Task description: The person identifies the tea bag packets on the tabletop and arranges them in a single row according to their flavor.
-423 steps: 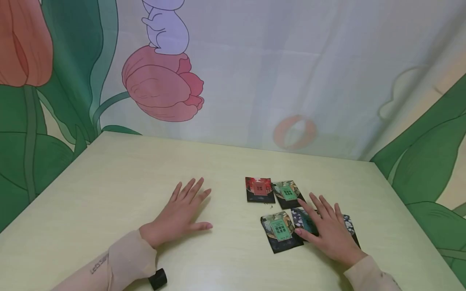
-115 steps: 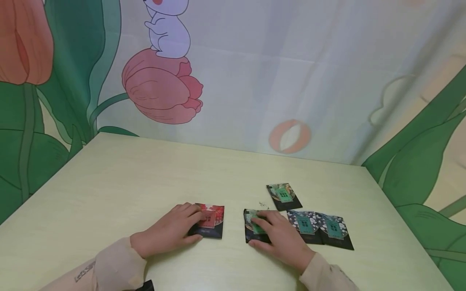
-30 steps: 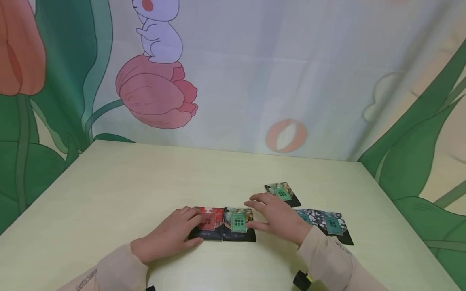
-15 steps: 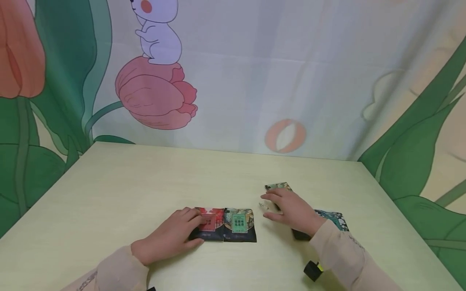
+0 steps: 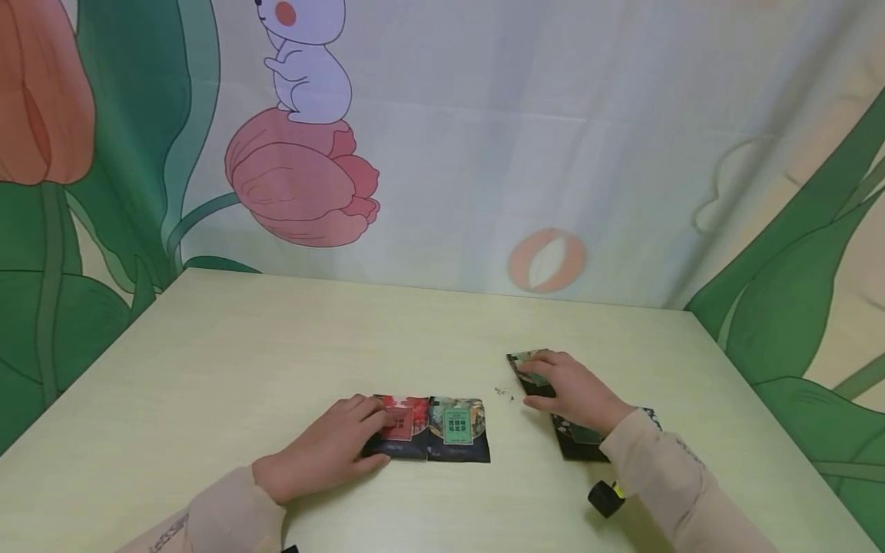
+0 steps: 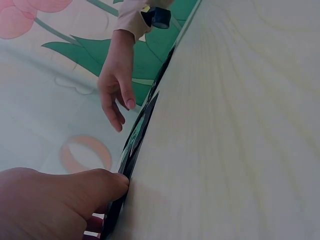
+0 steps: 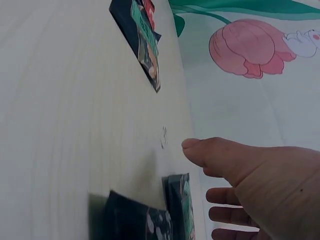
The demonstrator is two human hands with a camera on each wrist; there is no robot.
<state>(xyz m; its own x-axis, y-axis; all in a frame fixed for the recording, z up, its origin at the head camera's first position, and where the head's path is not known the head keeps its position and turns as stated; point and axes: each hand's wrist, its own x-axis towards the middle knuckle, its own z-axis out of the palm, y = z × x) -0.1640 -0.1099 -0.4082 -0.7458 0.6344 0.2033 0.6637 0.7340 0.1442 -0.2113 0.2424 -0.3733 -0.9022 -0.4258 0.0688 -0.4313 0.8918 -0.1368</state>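
My left hand [image 5: 325,445] holds a red-and-black tea packet [image 5: 411,434], fingers over its face and thumb at its near edge. Against that packet's right side lies a green-labelled tea packet [image 5: 458,430], flat on the table. Over a second green-labelled packet [image 5: 541,389] farther back hovers my right hand [image 5: 581,392]. In the right wrist view its thumb and fingers are spread apart, with nothing between them. Two dark packets with white flowers lie under and behind the right wrist; one [image 5: 577,449] shows its near corner, the rest is mostly hidden.
The pale table [image 5: 290,330] ends at a curtain [image 5: 442,153] printed with flowers and a rabbit. A small scuff mark [image 5: 505,394] shows on the tabletop. A black device [image 5: 606,499] hangs at my right wrist.
Earlier, the red packet came to the left hand and a green-labelled one was set beside it. My right hand has since left that packet and moved right and back to the far one.
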